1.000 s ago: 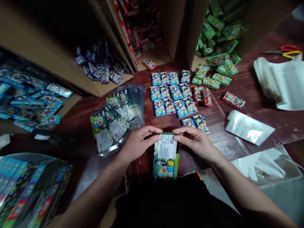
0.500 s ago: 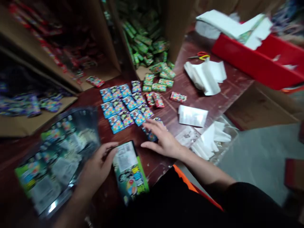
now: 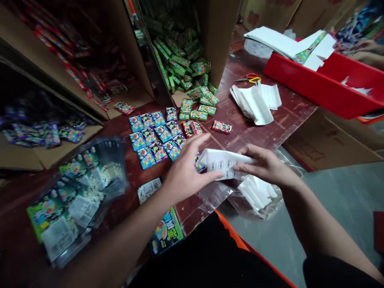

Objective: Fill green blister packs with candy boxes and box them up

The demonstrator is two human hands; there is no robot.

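Note:
A white paper packet (image 3: 226,159) with rows of round printed marks is held above the table's front edge. My right hand (image 3: 267,164) pinches its right end between thumb and fingers. At its left end is my left hand (image 3: 186,174), thumb along the lower front edge and fingers above and behind. Small blue and purple candy packs (image 3: 156,138) lie in rows beyond my left hand, partly hidden by it. Below my left forearm rests a green and black printed pouch (image 3: 168,232), its middle covered by the arm.
Fanned clear-and-green pouches (image 3: 81,196) lie at left. Cardboard boxes hold purple packs (image 3: 48,134), red packs (image 3: 81,76) and green packs (image 3: 180,64). Scissors (image 3: 252,78), white papers (image 3: 255,102) and a red bin (image 3: 300,76) stand right; a person's hand (image 3: 367,52) shows behind.
My left hand has moved right from beside the pouch to the white packet. My right hand has moved right, off the candy packs, and the packet has been lifted from the table.

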